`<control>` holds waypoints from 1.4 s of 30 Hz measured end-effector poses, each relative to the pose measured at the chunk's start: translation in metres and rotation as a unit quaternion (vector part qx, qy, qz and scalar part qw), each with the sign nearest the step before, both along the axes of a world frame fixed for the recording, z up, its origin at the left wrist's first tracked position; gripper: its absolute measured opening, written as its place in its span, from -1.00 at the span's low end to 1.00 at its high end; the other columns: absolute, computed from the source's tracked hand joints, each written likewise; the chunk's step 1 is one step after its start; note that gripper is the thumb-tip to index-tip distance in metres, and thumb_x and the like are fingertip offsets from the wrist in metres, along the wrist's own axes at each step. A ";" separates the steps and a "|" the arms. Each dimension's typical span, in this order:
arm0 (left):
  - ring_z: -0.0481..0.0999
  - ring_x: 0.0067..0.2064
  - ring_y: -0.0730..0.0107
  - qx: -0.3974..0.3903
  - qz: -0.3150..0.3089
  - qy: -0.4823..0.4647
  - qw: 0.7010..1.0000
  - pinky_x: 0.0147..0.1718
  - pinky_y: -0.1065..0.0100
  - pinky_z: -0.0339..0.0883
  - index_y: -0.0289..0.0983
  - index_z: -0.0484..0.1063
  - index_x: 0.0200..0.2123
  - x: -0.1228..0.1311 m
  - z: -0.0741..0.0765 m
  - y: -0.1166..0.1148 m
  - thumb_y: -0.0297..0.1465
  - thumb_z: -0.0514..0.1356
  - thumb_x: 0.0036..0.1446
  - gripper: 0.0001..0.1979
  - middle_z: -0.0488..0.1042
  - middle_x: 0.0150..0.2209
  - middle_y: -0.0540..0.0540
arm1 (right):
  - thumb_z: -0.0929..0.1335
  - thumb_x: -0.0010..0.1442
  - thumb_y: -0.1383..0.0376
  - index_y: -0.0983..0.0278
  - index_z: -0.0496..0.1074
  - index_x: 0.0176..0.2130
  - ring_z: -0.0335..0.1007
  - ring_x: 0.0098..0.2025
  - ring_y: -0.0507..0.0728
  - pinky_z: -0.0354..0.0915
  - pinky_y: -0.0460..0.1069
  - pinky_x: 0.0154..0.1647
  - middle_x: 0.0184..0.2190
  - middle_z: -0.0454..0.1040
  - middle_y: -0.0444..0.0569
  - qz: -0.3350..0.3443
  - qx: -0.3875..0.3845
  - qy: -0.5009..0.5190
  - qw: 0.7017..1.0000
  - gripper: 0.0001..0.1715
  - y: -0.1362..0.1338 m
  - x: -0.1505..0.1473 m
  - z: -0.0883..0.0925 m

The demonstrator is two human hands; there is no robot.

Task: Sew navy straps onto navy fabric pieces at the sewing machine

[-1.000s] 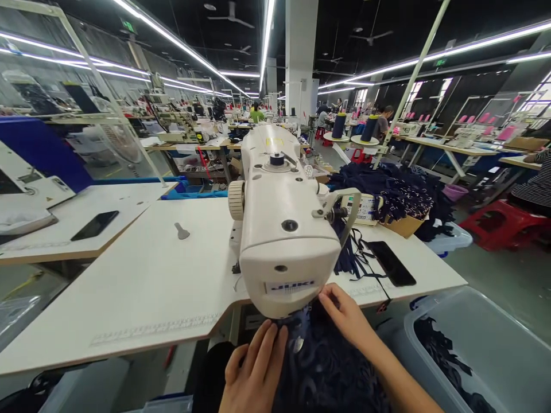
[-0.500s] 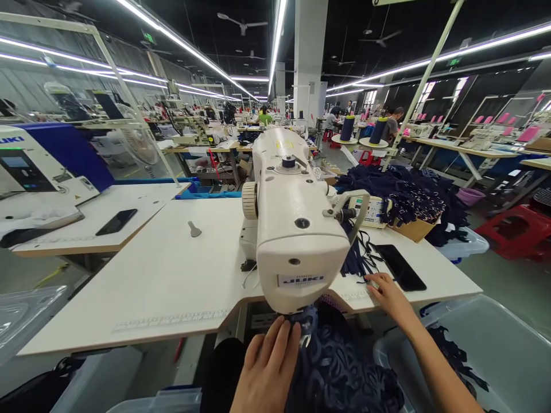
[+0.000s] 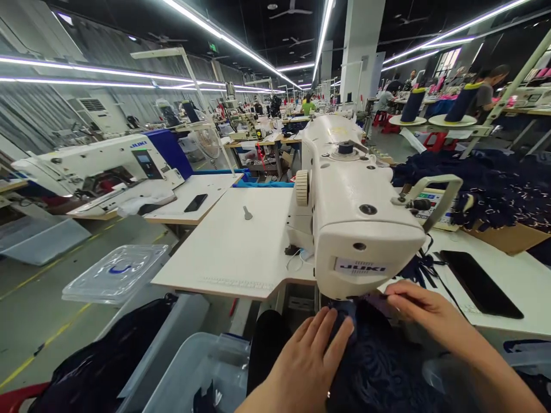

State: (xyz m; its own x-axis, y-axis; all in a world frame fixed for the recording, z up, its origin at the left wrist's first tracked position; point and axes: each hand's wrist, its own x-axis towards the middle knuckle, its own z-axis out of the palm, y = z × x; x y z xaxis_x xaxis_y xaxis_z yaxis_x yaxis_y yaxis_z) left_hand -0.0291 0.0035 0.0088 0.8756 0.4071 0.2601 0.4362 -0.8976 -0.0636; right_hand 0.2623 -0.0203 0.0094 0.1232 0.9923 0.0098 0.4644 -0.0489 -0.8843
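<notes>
A white JUKI sewing machine (image 3: 361, 229) stands in front of me. Navy fabric with a raised lace-like pattern (image 3: 383, 361) hangs from under its head towards my lap. My left hand (image 3: 307, 355) lies on that fabric just below the machine head, fingers stretched out and pressing flat. Right of the machine head, my right hand (image 3: 424, 310) pinches a thin dark strap between thumb and fingers. The needle area is hidden behind the machine head. A bundle of navy straps (image 3: 419, 269) lies on the table beyond my right hand.
A black phone (image 3: 482, 284) lies on the right of the white table (image 3: 232, 246). A grey metal piece (image 3: 247, 213) rests on the left. Plastic bins (image 3: 206, 355) stand below. Thread cones (image 3: 413, 105) and a navy garment pile (image 3: 486, 178) are at right.
My right hand has moved left from the straps on the table to beside the machine head, now with a strap pinched. My left hand stays on the fabric. The view has turned left.
</notes>
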 end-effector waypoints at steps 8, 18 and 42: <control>0.46 0.02 0.29 -0.072 -0.010 -0.084 0.994 0.08 0.29 0.35 -0.30 0.36 0.00 0.019 -0.007 0.006 -0.43 0.06 0.33 -0.78 0.47 0.02 -0.14 | 0.22 0.32 0.06 0.20 0.38 -0.32 0.44 -0.31 0.14 0.33 -0.06 -0.31 -0.41 0.49 -0.10 0.089 -0.002 -0.039 0.995 -0.67 0.024 -0.049 0.004; 0.35 0.17 0.31 -0.021 -0.041 -0.091 0.995 0.14 0.29 0.30 -0.38 0.23 0.21 0.008 -0.012 0.006 -0.47 -0.06 0.38 -0.62 0.38 0.17 -0.16 | 0.31 0.21 0.10 0.17 0.42 -0.27 0.40 -0.40 0.13 0.31 -0.03 -0.39 -0.42 0.49 -0.12 0.115 -0.015 -0.042 0.992 -0.79 0.025 -0.053 -0.004; 0.31 0.21 0.25 0.073 -0.087 -0.045 0.992 0.24 0.22 0.20 -0.40 0.29 0.19 0.007 -0.006 0.009 -0.54 -0.02 0.35 -0.62 0.36 0.15 -0.16 | 0.35 0.15 0.08 0.22 0.39 -0.23 0.40 -0.28 0.17 0.32 -0.02 -0.25 -0.44 0.44 -0.13 -0.078 -0.045 0.141 0.986 -0.72 0.022 -0.077 -0.037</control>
State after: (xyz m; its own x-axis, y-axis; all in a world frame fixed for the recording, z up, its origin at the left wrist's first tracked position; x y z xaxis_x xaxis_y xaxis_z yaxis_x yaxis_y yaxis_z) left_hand -0.0226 0.0128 0.0032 0.8994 0.2038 0.3867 0.2856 -0.9437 -0.1669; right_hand 0.1850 0.0021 -0.0275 0.2596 0.9565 -0.1334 0.1820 -0.1841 -0.9659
